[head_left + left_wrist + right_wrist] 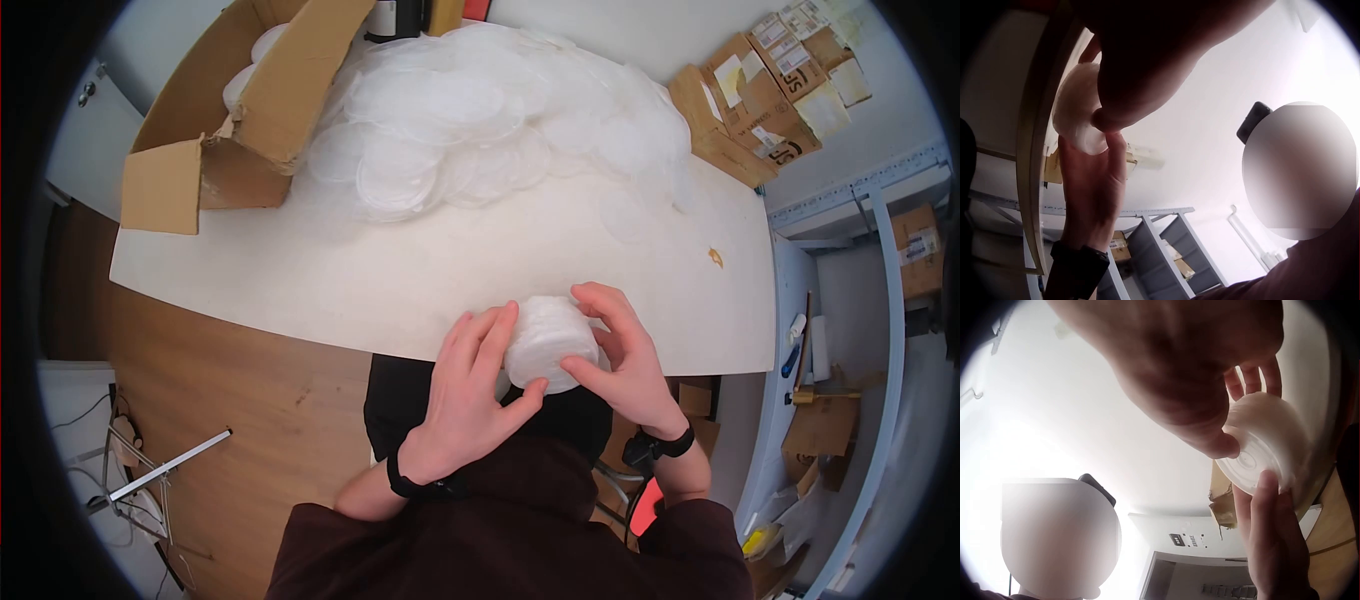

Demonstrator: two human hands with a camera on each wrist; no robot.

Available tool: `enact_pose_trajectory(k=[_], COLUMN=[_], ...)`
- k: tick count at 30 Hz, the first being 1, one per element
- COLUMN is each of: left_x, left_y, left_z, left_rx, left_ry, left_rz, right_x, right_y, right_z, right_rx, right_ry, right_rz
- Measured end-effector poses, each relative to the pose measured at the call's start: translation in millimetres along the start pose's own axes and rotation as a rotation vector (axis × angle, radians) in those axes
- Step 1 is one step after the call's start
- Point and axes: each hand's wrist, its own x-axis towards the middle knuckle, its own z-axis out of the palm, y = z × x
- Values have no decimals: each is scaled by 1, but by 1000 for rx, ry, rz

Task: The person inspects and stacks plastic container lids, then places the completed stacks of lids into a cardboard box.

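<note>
Both hands hold a short stack of translucent round plastic lids (pixel 550 345) at the table's near edge. My left hand (pixel 462 390) lies along the stack's left side, its thumb at the lower rim. On the right side, my right hand (pixel 628 365) curls around the stack with the thumb on the front face. In the right wrist view, the ringed face of the outermost lid (pixel 1247 459) shows, with both thumbs on it. The left wrist view shows the stack (pixel 1075 106) edge-on between the hands. Behind it on the table spreads a heap of similar loose lids (pixel 400 175).
An opened cardboard box (pixel 290 95) with round white pieces inside stands at the table's back left. More cardboard boxes (pixel 745 110) are piled at the back right. A small orange-brown scrap (pixel 715 258) lies on the white table (pixel 300 265). Shelving (pixel 880 250) stands to the right.
</note>
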Motion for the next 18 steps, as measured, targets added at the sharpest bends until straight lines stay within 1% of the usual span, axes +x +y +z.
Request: enact_pose_trajectory(k=[1, 2, 3, 4, 5, 6, 8, 9, 10, 11, 12, 13, 14, 15, 16, 17, 18], left_x=[0, 0, 1, 1, 2, 1, 5, 8, 9, 9, 9, 11, 11, 12, 15, 24, 27], left_y=[-4, -1, -1, -1, -1, -2, -5, -10, -17, -27, -38, -44, -54, -67, -75, -77, -83], left_z=[-1, -6, -12, -19, -26, -31, -50, -66, -82, -96, -111, -129, -140, -148, -154, -159, -161], left_rx=[-75, -165, -203, -238, -234, -247, -281, -282, -284, -301, -319, -248, -238, -135, -35, 19, 20], left_ry=[35, 60, 91, 123, 165, 191, 259, 316, 373, 450, 525, 581, 589, 609, 624, 654, 646], left_rz=[-3, -47, -25, -2, 42, 92, 163, 182, 196, 157, 119, 64, 71, 21, -27, -17, -9], right_x=[0, 4, 9, 14, 19, 29, 54, 69, 86, 105, 130, 158, 190, 222, 258, 290, 315], right_y=[-2, -4, -14, -24, -38, -50, -89, -105, -120, -136, -158, -181, -206, -234, -255, -275, -295], right_z=[0, 1, 5, 5, 6, 4, 7, 6, 3, 4, 10, 16, 34, 56, 73, 91, 108], right_rx=[79, 159, 240, 178, 128, 40, -35, -44, -61, -74, -30, 17, 81, 145, 116, -27, -216], right_ry=[-32, -81, -117, -146, -164, -227, -298, -302, -271, -243, -215, -186, -160, -128, -176, -227, -308], right_rz=[1, -17, -18, -12, 70, 118, 132, 104, -50, -203, -305, -401, -432, -456, -493, -535, -458])
